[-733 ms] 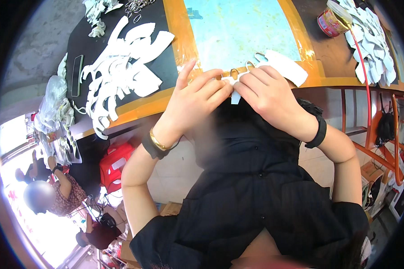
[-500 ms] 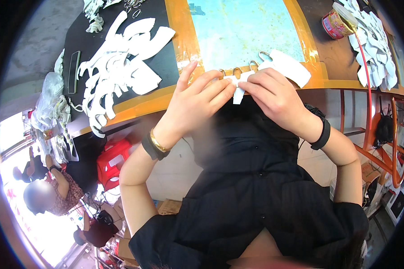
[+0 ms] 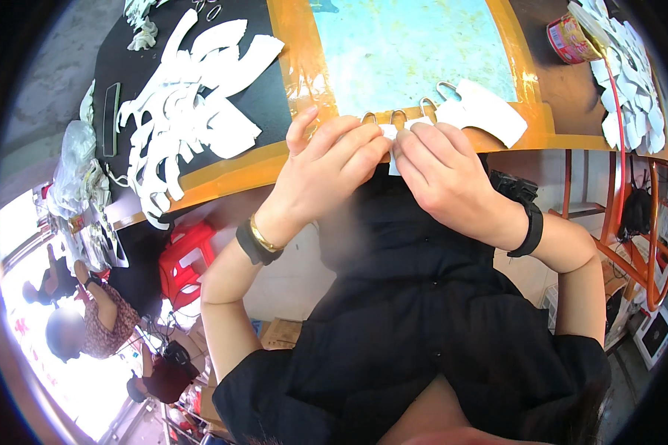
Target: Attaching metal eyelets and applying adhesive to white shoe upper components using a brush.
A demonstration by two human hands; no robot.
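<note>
At the table's near edge, both hands pinch a white cut piece of sheet material [image 3: 488,115] whose wide end lies to the right on the table. Several metal loops [image 3: 428,104] stand along its far side, where its narrow strips are. My left hand [image 3: 332,159] holds the left end between thumb and fingers, its index finger raised. Close beside it, my right hand [image 3: 444,167] has its fingers pressed together on the same piece. A short white tab [image 3: 393,165] hangs down between the hands. The fingers hide the exact spot being gripped.
A heap of white strip-cut pieces [image 3: 200,96] lies to the left, with loose metal rings [image 3: 214,12] beyond. At right are a red-and-yellow tub [image 3: 571,41] and a pile of small white pieces [image 3: 631,89]. A red stool [image 3: 185,263] stands below left; other people [image 3: 111,326] are farther off.
My right hand has closed further over the white tab, covering more of it. The view has shifted slightly, and both hands still hold the piece.
</note>
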